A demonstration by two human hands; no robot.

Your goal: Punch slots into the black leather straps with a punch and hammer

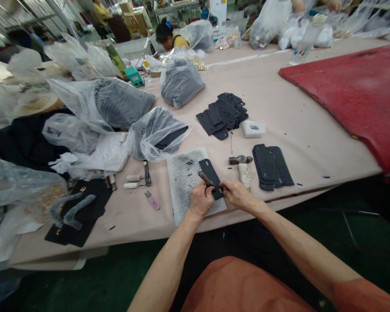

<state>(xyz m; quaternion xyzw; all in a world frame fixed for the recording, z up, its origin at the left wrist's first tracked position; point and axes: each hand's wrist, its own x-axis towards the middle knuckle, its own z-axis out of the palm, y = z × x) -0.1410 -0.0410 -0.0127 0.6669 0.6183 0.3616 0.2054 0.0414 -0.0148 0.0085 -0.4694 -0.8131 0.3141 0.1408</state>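
Note:
My left hand [201, 200] is closed around a short metal hand tool, apparently a punch [205, 177], tilted over a black flat piece [209, 168] with a small slot near its far end. That piece lies on a white speckled board [185, 186] strewn with small black scraps. At the near end of the piece, my right hand [235, 193] has its fingertips pinched at the edge; whatever sits between them is too small to make out. A hammer [243, 167] with a wrapped handle lies just beyond my right hand, beside a stack of black pieces [273, 167].
Farther back are a heap of black pieces [223, 113] and a white block [253, 129]. Pink thread snips [152, 200] and white-handled tools [134, 182] lie left. Plastic bags [159, 132] crowd the left side; a red sheet [351, 91] covers the right. A person [181, 42] sits opposite.

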